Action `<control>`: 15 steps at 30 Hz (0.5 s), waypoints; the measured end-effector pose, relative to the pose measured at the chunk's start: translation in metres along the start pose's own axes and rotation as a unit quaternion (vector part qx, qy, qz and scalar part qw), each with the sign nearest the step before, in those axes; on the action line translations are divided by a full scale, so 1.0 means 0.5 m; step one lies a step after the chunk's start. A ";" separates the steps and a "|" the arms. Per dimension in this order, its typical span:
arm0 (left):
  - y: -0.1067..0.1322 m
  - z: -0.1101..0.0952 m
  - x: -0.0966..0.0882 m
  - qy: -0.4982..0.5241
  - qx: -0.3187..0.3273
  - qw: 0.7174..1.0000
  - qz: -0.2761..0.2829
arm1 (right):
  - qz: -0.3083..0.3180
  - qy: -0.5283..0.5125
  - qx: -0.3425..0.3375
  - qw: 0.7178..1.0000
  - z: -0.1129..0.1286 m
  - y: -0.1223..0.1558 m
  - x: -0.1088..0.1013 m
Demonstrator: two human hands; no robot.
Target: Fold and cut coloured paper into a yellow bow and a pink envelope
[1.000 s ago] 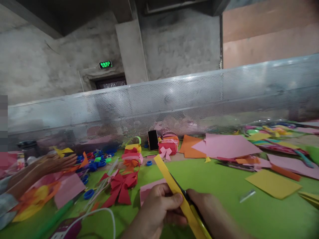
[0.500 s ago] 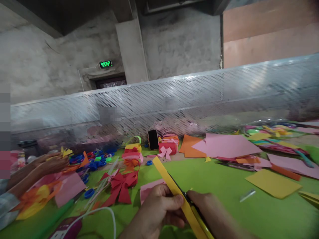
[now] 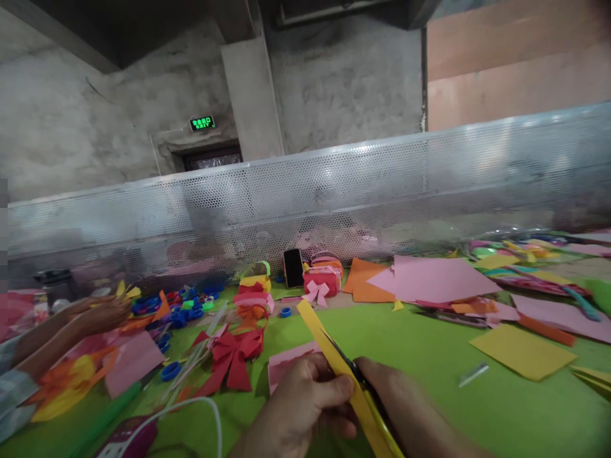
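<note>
My left hand point(image 3: 308, 394) pinches a long yellow paper strip point(image 3: 315, 322) between thumb and fingers, its free end pointing up and away from me. Scissors point(image 3: 379, 410) with yellow handles and dark blades are gripped in my right hand point(image 3: 398, 388). Their blades lie along the strip's right edge, with the tip over the paper just beyond my left thumb. Whether the blades are cutting, I cannot tell. A pink sheet point(image 3: 286, 369) lies partly hidden behind my left hand.
A red paper bow point(image 3: 233, 356) and blue tape rings point(image 3: 170, 371) lie at left, near a co-worker's hands point(image 3: 102, 312). A white cable point(image 3: 214, 407) curves from a purple power strip point(image 3: 128, 439). Small paper bags point(image 3: 321, 283), a phone point(image 3: 293, 268) and pink sheets point(image 3: 439, 278) are at the back.
The strip's free end has shifted slightly right. The scissors' blades now overlap the strip more, and my right thumb has moved a little left and up.
</note>
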State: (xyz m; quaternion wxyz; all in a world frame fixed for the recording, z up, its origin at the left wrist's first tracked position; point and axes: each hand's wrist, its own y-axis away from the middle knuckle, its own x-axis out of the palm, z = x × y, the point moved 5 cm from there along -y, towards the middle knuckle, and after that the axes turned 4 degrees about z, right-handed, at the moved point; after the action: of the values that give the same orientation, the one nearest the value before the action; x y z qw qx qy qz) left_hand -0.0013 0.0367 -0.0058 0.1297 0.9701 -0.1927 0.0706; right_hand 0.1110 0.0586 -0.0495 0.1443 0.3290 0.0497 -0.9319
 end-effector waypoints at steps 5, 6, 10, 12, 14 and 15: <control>-0.005 0.007 -0.002 -0.006 -0.012 1.000 0.007 | -0.019 -0.004 -0.024 1.000 -0.015 -0.006 0.019; -0.005 0.007 -0.003 -0.004 -0.011 1.000 0.008 | -0.021 -0.001 -0.027 0.999 -0.014 -0.005 0.018; -0.006 0.007 -0.002 -0.003 -0.014 1.000 0.022 | -0.016 0.019 -0.016 1.000 -0.007 0.004 0.005; -0.006 0.006 -0.001 -0.003 -0.016 1.000 0.021 | -0.009 0.023 -0.009 1.000 -0.001 0.007 0.000; -0.004 0.006 0.000 0.000 -0.014 1.000 0.017 | 0.001 0.016 -0.019 1.000 0.009 0.009 -0.002; -0.003 0.004 0.000 0.001 -0.011 1.000 0.016 | 0.007 0.011 -0.027 1.000 0.013 0.010 -0.003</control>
State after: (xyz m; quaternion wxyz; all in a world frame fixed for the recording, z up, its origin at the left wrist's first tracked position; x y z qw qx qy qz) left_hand -0.0002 0.0375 -0.0083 0.1390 0.9654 -0.2087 0.0718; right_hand 0.1095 0.0529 -0.0436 0.1596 0.3353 0.0744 -0.9255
